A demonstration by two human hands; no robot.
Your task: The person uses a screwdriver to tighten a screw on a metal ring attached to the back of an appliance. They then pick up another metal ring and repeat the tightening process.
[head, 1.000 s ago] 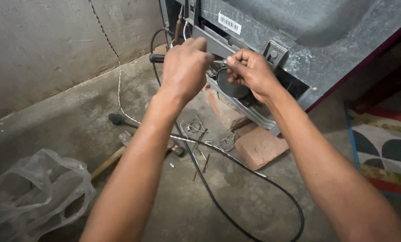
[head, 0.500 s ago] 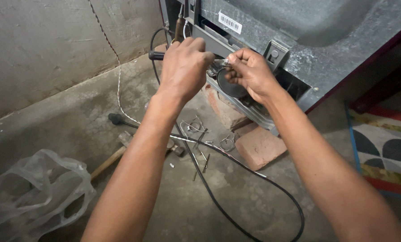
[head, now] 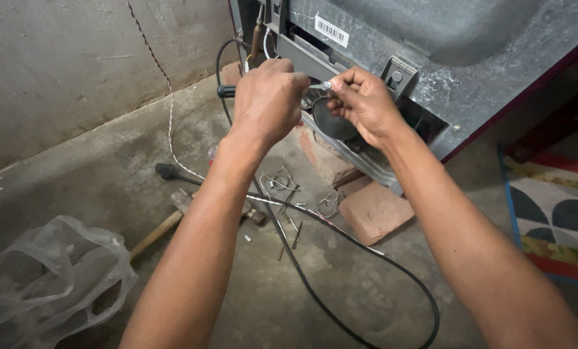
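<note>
Hammer (head: 172,220) on floor (head: 108,161), bag (head: 50,278) left, brick (head: 374,212) right under appliance (head: 444,58)

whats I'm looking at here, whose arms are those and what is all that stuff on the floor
The picture comes from a camera worn on a person's head, looking down, so the two arms are that person's own. The left hand grips a tool with a black handle; the right hand pinches a small metal part. Both work at the open underside of a grey appliance, which rests on bricks. On the concrete floor lie a hammer, a black cable, small wire clips and screws and a clear plastic bag. A patterned mat lies to the right.
</note>
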